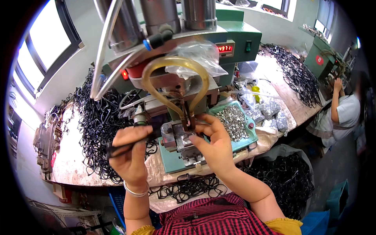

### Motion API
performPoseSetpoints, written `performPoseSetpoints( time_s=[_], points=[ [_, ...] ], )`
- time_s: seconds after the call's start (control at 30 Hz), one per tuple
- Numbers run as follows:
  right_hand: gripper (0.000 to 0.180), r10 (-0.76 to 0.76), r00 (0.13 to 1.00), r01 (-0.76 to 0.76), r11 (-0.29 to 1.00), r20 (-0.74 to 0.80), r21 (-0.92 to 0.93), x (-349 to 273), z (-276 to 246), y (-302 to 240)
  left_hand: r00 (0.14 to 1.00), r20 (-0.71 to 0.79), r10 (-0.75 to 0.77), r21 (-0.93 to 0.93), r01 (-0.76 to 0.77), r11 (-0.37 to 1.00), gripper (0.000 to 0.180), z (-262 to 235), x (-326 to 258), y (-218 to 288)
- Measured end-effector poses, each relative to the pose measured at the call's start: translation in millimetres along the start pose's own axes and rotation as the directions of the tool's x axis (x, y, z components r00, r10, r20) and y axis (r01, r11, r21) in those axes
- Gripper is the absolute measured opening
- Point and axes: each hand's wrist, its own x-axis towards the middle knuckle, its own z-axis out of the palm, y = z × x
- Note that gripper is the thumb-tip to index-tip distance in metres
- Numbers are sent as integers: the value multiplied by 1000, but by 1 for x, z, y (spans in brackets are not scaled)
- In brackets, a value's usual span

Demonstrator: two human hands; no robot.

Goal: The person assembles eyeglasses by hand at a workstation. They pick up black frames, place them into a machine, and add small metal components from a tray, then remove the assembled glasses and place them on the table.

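Left hand (131,154): closed around a thin black frame piece (123,145), which is held up just left of the metal block
Right hand (213,143): fingers are curled, with the tips pressed on the metal block (178,137); whether a small part is pinched there cannot be told
Metal block: set on a green base plate (172,162) near the front edge of the desk (70,156), under the curved yellow tube (176,78) of the green machine (231,35)
Tray: a green tray (250,135) full of small silver parts (232,121) is placed just right of the right hand
Black frames: a big pile (98,121) is heaped on the left side of the desk, and more (293,72) are spread toward the far right corner
Bags: small clear bags (270,111) of silver parts are laid behind the tray
Other person: a person in a white top (346,113) is seated at the right end of the desk
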Motion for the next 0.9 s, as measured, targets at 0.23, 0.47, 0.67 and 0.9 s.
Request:
performPoseSetpoints(
  time_s=[0.23, 0.47, 0.67, 0.9],
  points=[
    [21, -232, 973, 61, 338, -20, -939, 15, -105, 42, 811, 548, 206, 189, -360, 914, 21, 15, -39, -12],
    [14, -353, 931, 195, 261, 95, -945, 14, -130, 74, 761, 610, 220, 165, -393, 905, 27, 13, -44, -30],
    [17, -322, 881, 403, 122, 348, -907, 55, -129, 88, 846, 521, 111, 308, -308, 900, 33, 12, -72, -16],
    [9, -312, 929, 28, 593, -198, -805, 18, -141, 77, 979, -87, 184, 793, -43, 607, 18, -81, -64, -7]
  ],
)
